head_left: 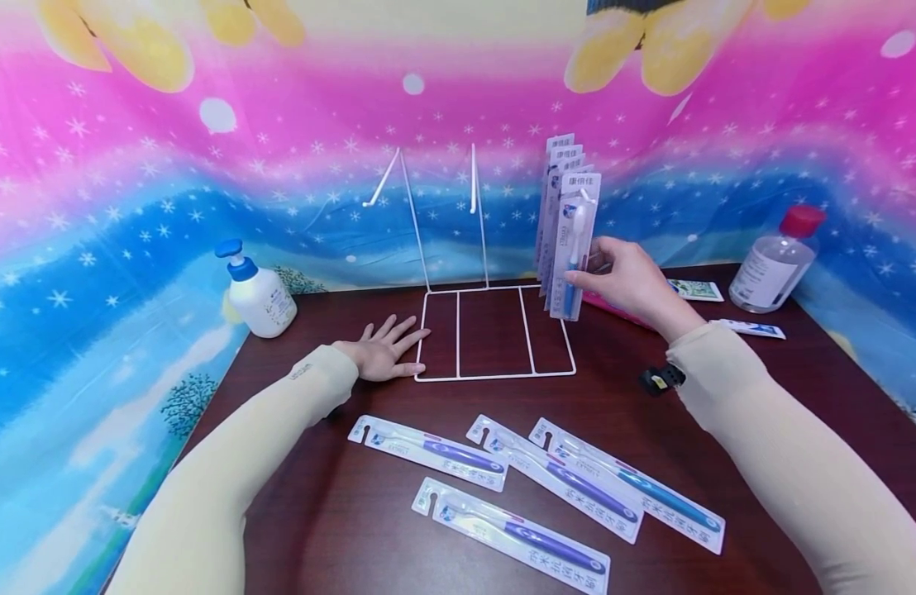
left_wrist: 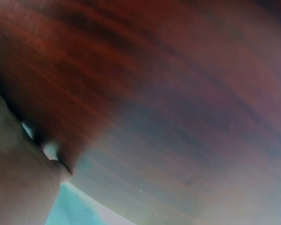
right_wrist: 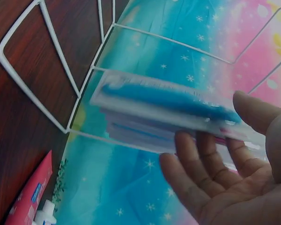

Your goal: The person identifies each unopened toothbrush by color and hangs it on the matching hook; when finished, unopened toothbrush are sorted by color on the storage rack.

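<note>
Where the table (head_left: pixel 331 545) is nearest, the closest packaged toothbrush (head_left: pixel 511 537) lies flat, hook slot to the left, with a purple-handled pack (head_left: pixel 428 452) beyond it on the left, another purple one (head_left: pixel 555 479) to the right of that and a teal-handled pack (head_left: pixel 627 485) farthest right. Each should weigh very little: what looks like stiff card behind, and a thin clear front that is probably slick and would dent under a hard squeeze. Lying flat, they would be easiest to lift by a long edge, thumb on the plastic and fingers under the back, slot end left free.

Farther off, the left hand (head_left: pixel 384 354) rests with its fingers spread, grasping nothing, fingertips at the left bar of the white wire rack (head_left: pixel 495 378). The rack looks light enough to slide or tip, so a steadying touch there seems sensible.

Beyond, at the rack's far right, the right hand (head_left: pixel 627 277) has its thumb across the face of the front hanging pack (head_left: pixel 574 223) and its fingers bent beside it, a light pinch by the look of it; how firm, I cannot tell. That pack stands upright just in front of a row of like packs (head_left: pixel 553 194). Holding its lower half, as here, should limit swinging and leave the slot clear.
</note>
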`<state>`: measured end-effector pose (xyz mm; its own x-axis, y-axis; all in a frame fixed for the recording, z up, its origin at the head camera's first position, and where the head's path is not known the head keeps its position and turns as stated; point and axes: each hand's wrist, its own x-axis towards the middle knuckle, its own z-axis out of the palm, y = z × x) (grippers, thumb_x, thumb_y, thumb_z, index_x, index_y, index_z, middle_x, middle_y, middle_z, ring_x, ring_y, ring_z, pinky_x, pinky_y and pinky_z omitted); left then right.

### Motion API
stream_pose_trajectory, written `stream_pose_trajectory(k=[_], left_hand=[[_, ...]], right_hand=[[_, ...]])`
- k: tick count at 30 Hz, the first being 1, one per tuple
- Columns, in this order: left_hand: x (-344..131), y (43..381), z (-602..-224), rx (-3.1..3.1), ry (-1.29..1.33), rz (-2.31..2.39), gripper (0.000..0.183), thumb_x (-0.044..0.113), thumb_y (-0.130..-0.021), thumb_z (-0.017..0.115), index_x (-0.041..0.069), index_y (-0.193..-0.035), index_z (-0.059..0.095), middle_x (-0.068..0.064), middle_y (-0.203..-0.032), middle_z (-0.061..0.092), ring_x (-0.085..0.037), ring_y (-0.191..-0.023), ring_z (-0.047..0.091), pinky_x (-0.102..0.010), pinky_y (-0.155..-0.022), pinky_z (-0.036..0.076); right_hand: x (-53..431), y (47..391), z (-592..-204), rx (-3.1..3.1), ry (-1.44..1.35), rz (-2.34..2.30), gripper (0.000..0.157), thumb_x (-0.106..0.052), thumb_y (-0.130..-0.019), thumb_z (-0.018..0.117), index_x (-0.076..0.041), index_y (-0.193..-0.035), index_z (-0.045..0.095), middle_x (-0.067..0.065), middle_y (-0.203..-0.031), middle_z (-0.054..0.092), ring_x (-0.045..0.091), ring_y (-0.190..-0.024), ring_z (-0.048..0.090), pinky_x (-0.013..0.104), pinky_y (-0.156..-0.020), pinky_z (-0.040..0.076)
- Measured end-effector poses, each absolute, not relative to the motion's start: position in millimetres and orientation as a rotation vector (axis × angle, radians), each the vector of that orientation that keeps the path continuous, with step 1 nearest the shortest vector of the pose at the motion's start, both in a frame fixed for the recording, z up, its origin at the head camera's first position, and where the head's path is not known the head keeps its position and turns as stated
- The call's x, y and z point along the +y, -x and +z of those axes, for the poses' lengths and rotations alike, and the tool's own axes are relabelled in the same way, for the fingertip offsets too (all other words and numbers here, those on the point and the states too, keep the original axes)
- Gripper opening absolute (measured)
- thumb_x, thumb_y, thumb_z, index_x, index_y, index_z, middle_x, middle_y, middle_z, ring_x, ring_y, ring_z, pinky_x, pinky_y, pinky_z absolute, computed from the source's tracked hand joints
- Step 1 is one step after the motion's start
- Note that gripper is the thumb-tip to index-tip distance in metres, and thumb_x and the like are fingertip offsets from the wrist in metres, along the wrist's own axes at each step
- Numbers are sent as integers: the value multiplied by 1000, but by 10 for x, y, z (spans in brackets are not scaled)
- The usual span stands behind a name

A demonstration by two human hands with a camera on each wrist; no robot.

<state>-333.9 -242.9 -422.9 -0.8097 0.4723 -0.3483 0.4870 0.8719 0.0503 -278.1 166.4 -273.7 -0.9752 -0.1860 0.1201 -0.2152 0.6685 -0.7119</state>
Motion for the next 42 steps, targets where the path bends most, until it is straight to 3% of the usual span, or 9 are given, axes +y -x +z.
stream_pose_trajectory(k=[7, 13, 19, 28, 34, 42], left_hand=[[-2435, 3338, -4222, 2688, -722, -58, 79, 80, -78, 21, 45, -144, -6, 8, -151, -17, -27, -136, -17, -59, -103, -1], [-2436, 3349, -4230, 2680, -729, -61, 80, 79, -79, 22, 43, -145, -6, 6, -152, -17, -28, -136, -17, -59, -103, 0], [-2432, 3356, -4220, 2683, -711, -75, 79, 81, -77, 20, 47, -142, -8, 9, -151, -18, -26, -136, -17, -58, -104, -1], [-2432, 3342, -4239, 2693, -725, -48, 82, 81, -77, 22, 43, -145, -5, 6, -152, -16, -28, -136, -16, -60, -103, 1], [-2441, 3338, -4242, 2695, -723, -49, 81, 81, -77, 20, 45, -144, -5, 7, -152, -16, -27, -137, -15, -59, -103, 0], [-2422, 3314, -4203, 2685, -746, -51, 81, 79, -79, 20, 40, -146, -3, 2, -153, -13, -31, -137, -13, -60, -102, 2]], right_hand=[[1835, 2565, -2920, -2954, -410, 993, 47, -45, -84, 63, -9, -113, 61, 10, -99, 62, 25, -92, 56, 44, -80, 42], [1832, 2152, -3302, -3229, -650, 706, 29, -35, -84, 66, -12, -103, 67, 1, -89, 63, 17, -77, 56, 38, -70, 46], [1731, 1727, -3592, -3355, -664, 580, 30, -35, -77, 73, -16, -98, 65, -4, -69, 52, 13, -62, 48, 31, -57, 40], [1729, 1445, -3683, -3347, -651, 330, 42, -36, -64, 83, -19, -92, 56, -4, -81, 53, 14, -70, 46, 36, -61, 40], [1785, 1427, -3676, -3341, -603, 287, 36, -30, -65, 83, -18, -88, 57, -3, -79, 54, 15, -69, 47, 37, -58, 40], [1925, 1493, -3671, -3333, -541, 353, 34, -31, -70, 79, -15, -94, 61, -2, -78, 54, 16, -70, 48, 37, -61, 41]])
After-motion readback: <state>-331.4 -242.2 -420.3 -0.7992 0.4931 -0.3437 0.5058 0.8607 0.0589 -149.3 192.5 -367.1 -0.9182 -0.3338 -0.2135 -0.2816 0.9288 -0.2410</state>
